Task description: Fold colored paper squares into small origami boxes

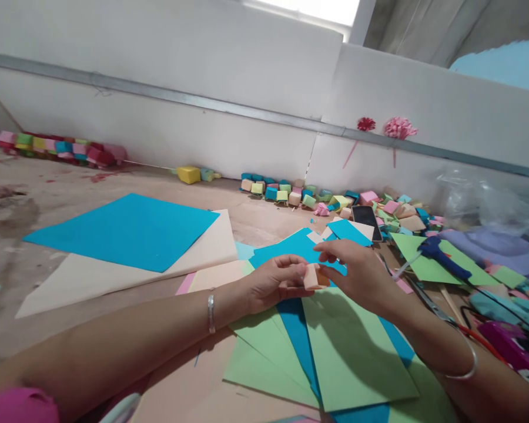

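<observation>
My left hand [280, 282] holds a small peach folded piece [311, 277], its thumb and fingers closed on the piece's left side. My right hand [357, 273] is just to the right, fingers apart, its thumb close by the piece's right edge; whether the thumb touches it I cannot tell. Below both hands lie light green sheets [357, 352] over blue ones. Past my fingers there is a blue sheet [286, 244] with small peach and blue offcuts.
A large blue sheet [127, 232] rests on a peach sheet at left. A dark blue glue gun [443, 255], scissors [429, 302] and a phone [367, 222] lie at right. Small coloured box shapes [271, 192] line the wall. Two pink and red flowers [400, 127] hang from the rail.
</observation>
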Demonstrator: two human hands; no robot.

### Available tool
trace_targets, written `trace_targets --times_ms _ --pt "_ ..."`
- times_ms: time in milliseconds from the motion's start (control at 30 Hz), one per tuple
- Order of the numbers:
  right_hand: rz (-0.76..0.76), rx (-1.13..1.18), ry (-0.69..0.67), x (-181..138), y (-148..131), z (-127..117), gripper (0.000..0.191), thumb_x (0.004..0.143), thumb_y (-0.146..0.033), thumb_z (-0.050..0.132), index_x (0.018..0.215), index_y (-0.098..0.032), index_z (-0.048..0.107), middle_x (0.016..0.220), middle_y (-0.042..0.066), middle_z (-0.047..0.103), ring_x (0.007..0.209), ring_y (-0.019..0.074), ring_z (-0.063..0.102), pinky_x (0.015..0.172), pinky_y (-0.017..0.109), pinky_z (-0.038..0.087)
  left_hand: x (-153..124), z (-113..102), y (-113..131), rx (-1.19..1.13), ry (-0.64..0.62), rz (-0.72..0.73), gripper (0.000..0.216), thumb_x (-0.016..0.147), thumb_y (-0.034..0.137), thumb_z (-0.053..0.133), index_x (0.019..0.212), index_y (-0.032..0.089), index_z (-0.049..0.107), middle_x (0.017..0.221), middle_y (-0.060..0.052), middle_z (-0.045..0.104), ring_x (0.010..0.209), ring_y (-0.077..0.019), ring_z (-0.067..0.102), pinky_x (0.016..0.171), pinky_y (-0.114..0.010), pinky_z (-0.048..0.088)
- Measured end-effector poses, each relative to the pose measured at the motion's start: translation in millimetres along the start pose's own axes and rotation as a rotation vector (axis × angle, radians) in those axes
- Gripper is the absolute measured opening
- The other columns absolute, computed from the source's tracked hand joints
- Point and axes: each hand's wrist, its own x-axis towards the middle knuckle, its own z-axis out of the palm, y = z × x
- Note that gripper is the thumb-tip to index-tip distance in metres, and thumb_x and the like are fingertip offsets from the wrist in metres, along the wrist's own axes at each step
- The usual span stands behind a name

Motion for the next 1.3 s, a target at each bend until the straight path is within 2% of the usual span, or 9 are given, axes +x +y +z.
trace_targets --times_ms 100,200,333,433,600,733,933,1133,1300 --pt "0.052 0.033 -0.131 0 -3 -4 0.015 0.077 -0.007 0.065 0.084 -0.02 0.069 0.081 0.001 0.071 0.075 0.0166 0.061 0.065 0.027 0.042 -1 0 -1 0.039 -0.036 0.031 0.029 0.066 0.027 0.084 0.083 0.014 0.064 0.086 -0.005 0.067 0.086 -0.0204 0.068 0.089 -0.042 0.052" --pt "0.067 0.019 -0.141 0 -4 -3 0.014 0.078 -0.007 0.064 0.076 -0.02 0.068 0.077 0.001 0.07 0.074 0.0165 0.06 0.065 0.027 0.039 -3 2 -1 0.131 -0.036 0.079 0.03 0.065 0.028 0.084 0.086 0.015 0.066 0.088 -0.006 0.068 0.084 -0.02 0.068 0.083 -0.038 0.053" --pt "0.007 -0.045 -0.021 -4 -3 11 0.012 0.078 -0.009 0.064 0.07 -0.018 0.065 0.07 0.002 0.066 0.072 0.0171 0.057 0.063 0.027 0.036 -7 10 -1 0.265 -0.007 0.167 0.03 0.074 0.038 0.076 0.093 0.017 0.066 0.094 -0.007 0.068 0.084 -0.0193 0.067 0.08 -0.036 0.053" --pt "-0.083 -0.152 0.119 -9 -5 24 0.017 0.08 -0.009 0.058 0.066 -0.018 0.062 0.067 0.003 0.06 0.068 0.0179 0.052 0.06 0.029 0.032 -13 17 -1 0.511 0.054 0.325 0.027 0.074 0.034 0.075 0.093 0.017 0.066 0.088 -0.006 0.068 0.079 -0.0182 0.065 0.075 -0.033 0.054" --pt "-0.167 -0.188 0.212 -11 -15 30 0.016 0.088 -0.014 0.05 0.079 -0.017 0.063 0.075 0.006 0.062 0.074 0.0202 0.052 0.064 0.031 0.035 -20 24 4 0.88 0.162 0.529 0.019 0.084 0.029 0.061 0.097 0.02 0.07 0.095 -0.006 0.07 0.085 -0.0184 0.063 0.072 -0.027 0.054" --pt "-0.111 -0.122 0.202 -10 -16 29 0.009 0.088 -0.019 0.053 0.087 -0.017 0.061 0.078 0.006 0.064 0.076 0.0203 0.055 0.067 0.03 0.037 -17 21 9 0.865 0.199 0.54 0.022 0.087 0.033 0.056 0.097 0.019 0.071 0.097 -0.007 0.07 0.083 -0.0184 0.065 0.071 -0.028 0.055" --pt "-0.003 -0.077 0.093 -9 -13 28 0.01 0.085 -0.019 0.056 0.077 -0.018 0.062 0.07 0.002 0.062 0.069 0.0179 0.055 0.065 0.029 0.035 -10 16 5 0.656 0.241 0.422 0.024 0.083 0.035 0.061 0.1 0.018 0.068 0.092 -0.007 0.072 0.087 -0.0211 0.068 0.08 -0.035 0.056" --pt "0.042 -0.037 0.173 -10 -13 28 0.013 0.083 -0.017 0.054 0.07 -0.018 0.059 0.065 0.001 0.061 0.064 0.0156 0.054 0.063 0.028 0.035 -12 18 7 0.817 0.253 0.53 0.018 0.084 0.03 0.06 0.095 0.021 0.071 0.103 -0.007 0.071 0.094 -0.0213 0.066 0.082 -0.032 0.054" --pt "0.003 -0.139 0.227 -8 -10 32 0.015 0.084 -0.018 0.052 0.07 -0.018 0.058 0.065 0.003 0.06 0.066 0.0175 0.054 0.064 0.03 0.033 -12 18 9 0.946 0.254 0.584 0.018 0.086 0.028 0.06 0.098 0.025 0.072 0.105 -0.005 0.071 0.098 -0.0216 0.065 0.084 -0.031 0.052"
